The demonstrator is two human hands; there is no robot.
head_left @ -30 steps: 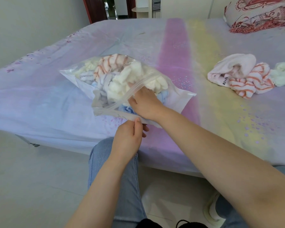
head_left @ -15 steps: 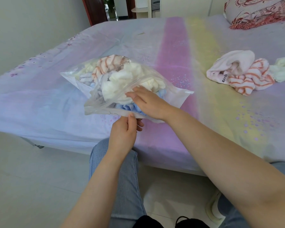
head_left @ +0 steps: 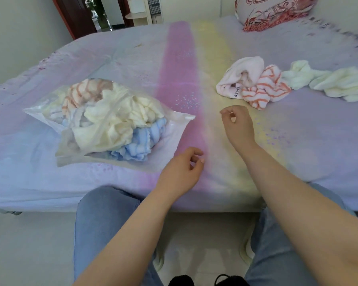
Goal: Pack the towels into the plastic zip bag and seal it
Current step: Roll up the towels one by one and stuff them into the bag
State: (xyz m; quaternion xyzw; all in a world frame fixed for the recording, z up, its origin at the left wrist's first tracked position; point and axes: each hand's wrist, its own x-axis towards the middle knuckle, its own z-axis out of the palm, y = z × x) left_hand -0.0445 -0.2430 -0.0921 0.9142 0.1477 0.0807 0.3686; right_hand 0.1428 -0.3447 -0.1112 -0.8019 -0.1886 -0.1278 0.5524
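Zip bag (head_left: 95,129) sits stuffed on the bed (head_left: 298,141), mouth gaping toward me, probably so more fits in. Both hands hover empty, fingers loosely curled: left hand (head_left: 181,172) beside the bag, right hand (head_left: 237,122) nearer the loose towels (head_left: 254,83).

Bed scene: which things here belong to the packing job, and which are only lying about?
Job:
plastic zip bag, part-filled, mouth open
pink towel
striped towel
two pale towels
left hand
right hand

Lying about:
floral pillow
bed sheet
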